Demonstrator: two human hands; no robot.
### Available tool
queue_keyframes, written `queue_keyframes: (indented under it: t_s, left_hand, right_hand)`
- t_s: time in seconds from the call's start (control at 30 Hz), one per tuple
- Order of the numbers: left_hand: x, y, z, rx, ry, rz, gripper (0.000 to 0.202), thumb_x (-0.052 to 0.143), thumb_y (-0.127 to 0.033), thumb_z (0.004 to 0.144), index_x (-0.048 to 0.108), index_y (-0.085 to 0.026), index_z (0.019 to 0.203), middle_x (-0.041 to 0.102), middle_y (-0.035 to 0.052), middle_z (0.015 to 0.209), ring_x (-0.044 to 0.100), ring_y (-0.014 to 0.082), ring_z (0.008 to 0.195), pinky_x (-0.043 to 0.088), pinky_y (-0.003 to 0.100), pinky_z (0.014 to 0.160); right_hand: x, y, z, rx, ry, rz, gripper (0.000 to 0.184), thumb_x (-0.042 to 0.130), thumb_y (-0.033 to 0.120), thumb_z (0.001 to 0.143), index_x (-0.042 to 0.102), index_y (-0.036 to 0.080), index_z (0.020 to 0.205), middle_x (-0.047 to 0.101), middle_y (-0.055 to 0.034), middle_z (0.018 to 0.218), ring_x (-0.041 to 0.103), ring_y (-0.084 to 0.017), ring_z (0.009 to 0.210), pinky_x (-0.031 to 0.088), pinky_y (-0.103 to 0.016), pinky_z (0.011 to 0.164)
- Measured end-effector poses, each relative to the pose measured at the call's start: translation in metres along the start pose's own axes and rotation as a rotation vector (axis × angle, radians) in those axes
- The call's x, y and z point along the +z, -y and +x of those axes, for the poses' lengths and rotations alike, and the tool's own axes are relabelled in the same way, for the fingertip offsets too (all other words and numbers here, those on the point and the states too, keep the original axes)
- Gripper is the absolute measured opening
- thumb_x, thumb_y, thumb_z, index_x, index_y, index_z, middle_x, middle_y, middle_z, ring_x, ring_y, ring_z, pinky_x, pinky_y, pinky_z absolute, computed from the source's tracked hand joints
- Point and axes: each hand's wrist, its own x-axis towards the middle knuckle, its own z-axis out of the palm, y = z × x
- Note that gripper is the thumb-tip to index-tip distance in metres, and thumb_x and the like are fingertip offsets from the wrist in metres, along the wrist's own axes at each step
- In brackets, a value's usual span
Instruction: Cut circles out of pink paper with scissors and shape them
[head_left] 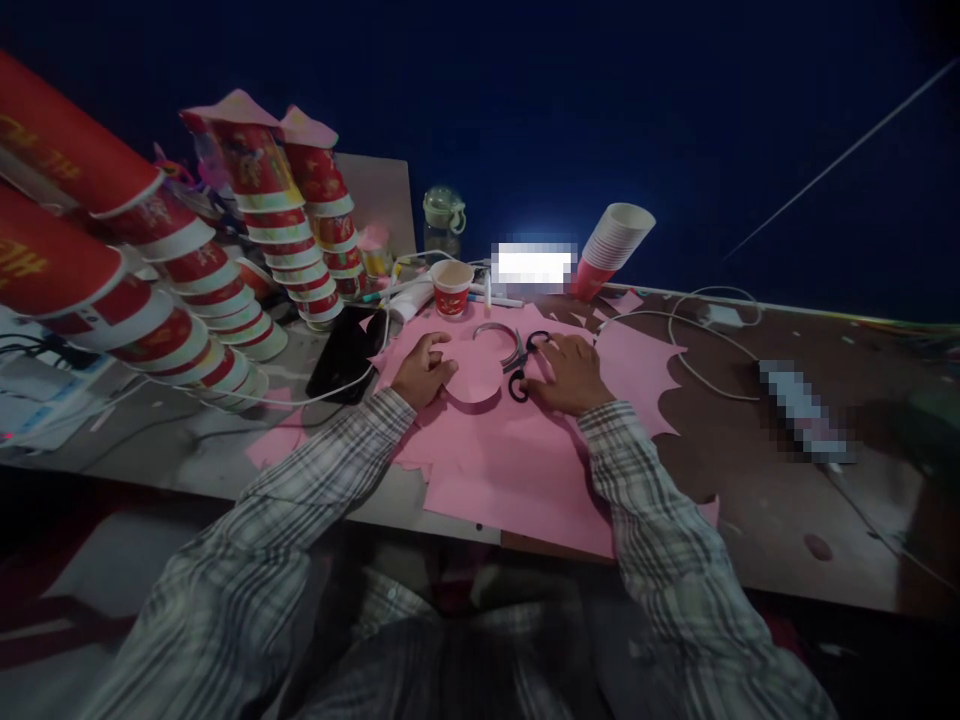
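My left hand (424, 374) holds a round pink paper disc (474, 368) at its left edge, with the thumb on top. The disc is slightly raised, casting a shadow on the pink paper sheets (517, 470) below. My right hand (568, 374) has its fingers at the two black handle rings of a pair of scissors (517, 358). The scissor handles are spread apart, and the blades point left toward the disc. Just behind the disc lies a curved, shiny ring-shaped item (495, 330), partly hidden.
Leaning stacks of red-and-white paper cups (289, 240) crowd the left, some with pink paper tops. A single cup (451, 290) and another cup stack (611, 245) stand behind the sheets. A black phone (345, 352), a lidded jar (444, 215) and a white cable (712, 375) lie around.
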Motion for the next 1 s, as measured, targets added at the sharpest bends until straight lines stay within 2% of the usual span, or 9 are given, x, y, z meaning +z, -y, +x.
queue_keyframes:
  t_s: [0.07,0.13,0.3,0.47,0.63,0.77,0.9,1.0]
  left_hand:
    - [0.001,0.000,0.000,-0.002,0.001,-0.005,0.039,0.059,-0.019,0.080,0.044,-0.019,0.116,0.039,-0.0130,0.054,0.043,0.0052,0.032,0.030,0.016,0.035]
    - [0.001,0.000,-0.001,-0.014,-0.003,-0.002,0.038,0.057,-0.018,0.080,0.044,-0.019,0.116,0.039,-0.0131,0.054,0.042,0.0046,0.031,0.031,0.016,0.034]
    - [0.002,-0.001,-0.002,0.007,0.010,0.028,0.037,0.057,-0.020,0.080,0.045,-0.018,0.116,0.041,-0.0121,0.056,0.041,0.0046,0.031,0.032,0.016,0.033]
    - [0.002,-0.001,-0.002,-0.066,0.006,0.014,0.039,0.057,-0.021,0.081,0.045,-0.020,0.118,0.039,-0.0119,0.058,0.043,0.0051,0.033,0.037,0.016,0.036]
    - [0.000,0.003,0.000,-0.009,0.022,0.022,0.034,0.056,-0.019,0.081,0.046,-0.019,0.114,0.037,-0.0118,0.057,0.042,0.0054,0.033,0.035,0.017,0.035]
    - [-0.001,0.005,0.001,0.046,0.021,0.036,0.034,0.056,-0.018,0.081,0.046,-0.017,0.114,0.040,-0.0113,0.056,0.044,0.0057,0.033,0.034,0.016,0.035]
    - [-0.001,0.003,0.002,0.026,0.010,0.044,0.032,0.055,-0.017,0.082,0.047,-0.017,0.112,0.039,-0.0114,0.054,0.044,0.0063,0.034,0.033,0.016,0.035]
    - [-0.002,0.001,0.001,-0.006,0.010,0.025,0.031,0.055,-0.018,0.082,0.047,-0.018,0.112,0.039,-0.0114,0.056,0.043,0.0053,0.034,0.035,0.016,0.036]
  right_hand:
    - [-0.003,0.001,0.003,-0.015,0.041,0.003,0.081,0.052,0.064,0.078,0.040,0.019,0.144,0.031,-0.0125,0.154,0.023,-0.041,0.138,0.021,-0.053,0.109]
    - [-0.006,0.001,0.007,-0.032,0.108,0.009,0.083,0.050,0.065,0.078,0.037,0.019,0.146,0.031,-0.0114,0.155,0.021,-0.041,0.139,0.021,-0.054,0.109]
    - [-0.014,-0.001,0.012,-0.081,0.175,-0.024,0.090,0.055,0.068,0.071,0.039,0.018,0.144,0.043,-0.0129,0.147,0.029,-0.042,0.134,0.017,-0.057,0.109]
    - [-0.029,0.008,0.001,-0.100,0.204,-0.104,0.092,0.059,0.065,0.069,0.038,0.017,0.144,0.050,-0.0183,0.138,0.035,-0.041,0.130,0.015,-0.058,0.107]
    - [-0.038,0.018,-0.004,-0.093,0.242,-0.158,0.085,0.059,0.058,0.071,0.040,0.016,0.142,0.055,-0.0196,0.131,0.040,-0.040,0.126,0.020,-0.054,0.106]
    - [-0.041,0.019,-0.008,-0.082,0.250,-0.202,0.078,0.060,0.045,0.072,0.041,0.016,0.141,0.056,-0.0191,0.129,0.044,-0.038,0.124,0.024,-0.052,0.104]
    - [-0.046,0.017,-0.013,-0.042,0.277,-0.219,0.067,0.057,0.039,0.075,0.044,0.016,0.137,0.059,-0.0173,0.126,0.051,-0.036,0.118,0.031,-0.046,0.099]
    - [-0.050,0.019,-0.017,0.000,0.307,-0.214,0.053,0.054,0.038,0.079,0.051,0.017,0.127,0.063,-0.0165,0.120,0.057,-0.034,0.111,0.039,-0.042,0.089]
